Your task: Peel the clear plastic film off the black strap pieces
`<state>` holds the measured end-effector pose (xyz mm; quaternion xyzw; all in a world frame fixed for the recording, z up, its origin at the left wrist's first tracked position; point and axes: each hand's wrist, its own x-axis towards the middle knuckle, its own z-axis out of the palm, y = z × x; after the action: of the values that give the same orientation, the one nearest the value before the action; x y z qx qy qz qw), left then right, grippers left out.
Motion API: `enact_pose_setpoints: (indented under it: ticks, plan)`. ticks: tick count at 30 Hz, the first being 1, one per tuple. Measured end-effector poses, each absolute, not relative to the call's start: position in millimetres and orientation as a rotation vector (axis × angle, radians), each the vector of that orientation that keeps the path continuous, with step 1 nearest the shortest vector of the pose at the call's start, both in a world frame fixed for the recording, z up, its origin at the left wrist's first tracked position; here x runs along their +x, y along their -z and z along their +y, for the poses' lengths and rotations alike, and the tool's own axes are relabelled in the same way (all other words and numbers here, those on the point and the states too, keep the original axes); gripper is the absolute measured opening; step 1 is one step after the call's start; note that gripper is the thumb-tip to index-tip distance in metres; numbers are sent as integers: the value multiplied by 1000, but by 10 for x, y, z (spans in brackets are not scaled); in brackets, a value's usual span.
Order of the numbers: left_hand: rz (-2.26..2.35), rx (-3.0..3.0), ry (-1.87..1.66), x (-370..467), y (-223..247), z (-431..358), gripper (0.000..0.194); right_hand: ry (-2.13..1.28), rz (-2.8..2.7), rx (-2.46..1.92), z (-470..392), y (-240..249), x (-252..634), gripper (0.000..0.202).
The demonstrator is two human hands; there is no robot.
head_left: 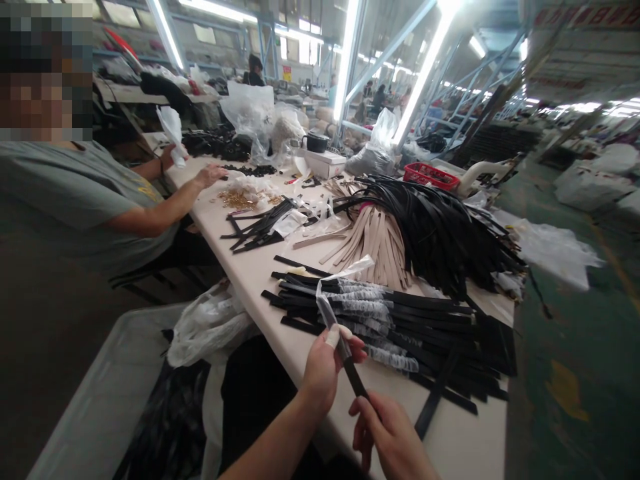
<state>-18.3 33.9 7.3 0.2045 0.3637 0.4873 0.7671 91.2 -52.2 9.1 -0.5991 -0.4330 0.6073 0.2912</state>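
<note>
A black strap [356, 380] slants between my two hands above the near part of the table. Around its upper part is a strip of clear plastic film [325, 308], whose loose end sticks up past my fingers. My left hand [327, 363] pinches the strap where the film lies; one fingertip has a pale cover. Lower down, my right hand [387, 427] is closed on the strap's other part. Just beyond my hands lies a row of black straps [430, 313], several with crinkled clear film [367, 307] around their middles.
A large heap of black straps [440, 233] and a beige strap bundle [377, 243] lie farther back. A red basket [431, 176] and a white box [323, 163] stand behind. At left, a co-worker [100, 193] reaches over small gold-coloured parts [245, 199]. A bin [120, 360] stands below the table's left edge.
</note>
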Motion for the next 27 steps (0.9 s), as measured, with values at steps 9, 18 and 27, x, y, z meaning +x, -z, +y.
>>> enact_pose_setpoints:
  ticks: [9, 18, 27]
  plan:
    - [870, 380, -1060, -256, 25, 239, 33, -1626, -1231, -1544, -494, -33, 876, 50]
    - [899, 307, -1089, -228, 83, 22, 24, -1519, -1252, -1585, -527, 125, 687, 53]
    - [811, 260, -1129, -325, 18, 273, 35, -1563, -1305, -1605, -708, 275, 724, 60]
